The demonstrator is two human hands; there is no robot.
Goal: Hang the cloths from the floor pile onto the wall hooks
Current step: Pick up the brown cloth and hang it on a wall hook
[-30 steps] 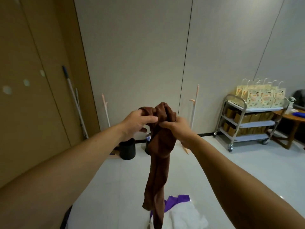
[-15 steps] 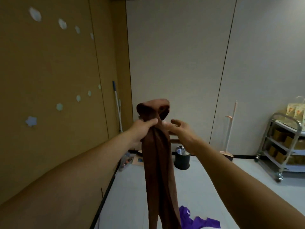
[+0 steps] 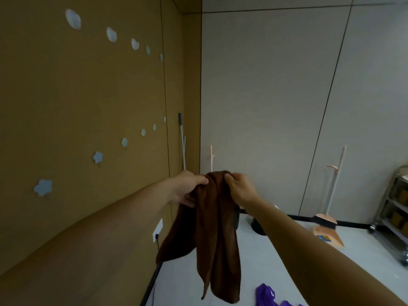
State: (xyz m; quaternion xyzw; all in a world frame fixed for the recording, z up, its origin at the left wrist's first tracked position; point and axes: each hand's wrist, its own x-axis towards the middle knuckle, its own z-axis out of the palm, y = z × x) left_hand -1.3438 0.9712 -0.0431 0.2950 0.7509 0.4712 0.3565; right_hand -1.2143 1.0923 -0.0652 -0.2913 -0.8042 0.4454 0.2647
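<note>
Brown cloth [image 3: 212, 228] is held up in the air by its bunched top edge, gripped by both hands. The left hand [image 3: 187, 188] clutches the edge from the left, its fingers [image 3: 189, 200] curled round the fabric. The right hand [image 3: 240, 191] grasps the same edge from the right, its fingers [image 3: 229, 180] folded down onto it. A short hump of cloth shows between the two sets of fingers, which are near each other.

Below the fingers the cloth hangs in long loose folds. One flap spreads out leftwards under the left wrist, and the rest drops straight down, its lower end clear of the floor [image 3: 287, 261].

To the left of the left fingers stands a tan wall with pale flower-shaped wall hooks in two rows. The nearest hook of the lower row [image 3: 43, 187] is at about finger height and well to the left. The upper row [image 3: 73, 18] runs high above the fingers.

Far below the right fingers, at the bottom edge of the view, a purple cloth [image 3: 266, 294] lies crumpled on the floor.

Beyond the fingers, a long mop handle [image 3: 182, 142] leans in the corner. Further right of the right fingers, a peach dustpan and brush [image 3: 326, 226] stand against the grey wall, and a metal cart [image 3: 397, 208] shows at the frame's edge. A dark bin [image 3: 258, 226] is partly hidden behind the right forearm.
</note>
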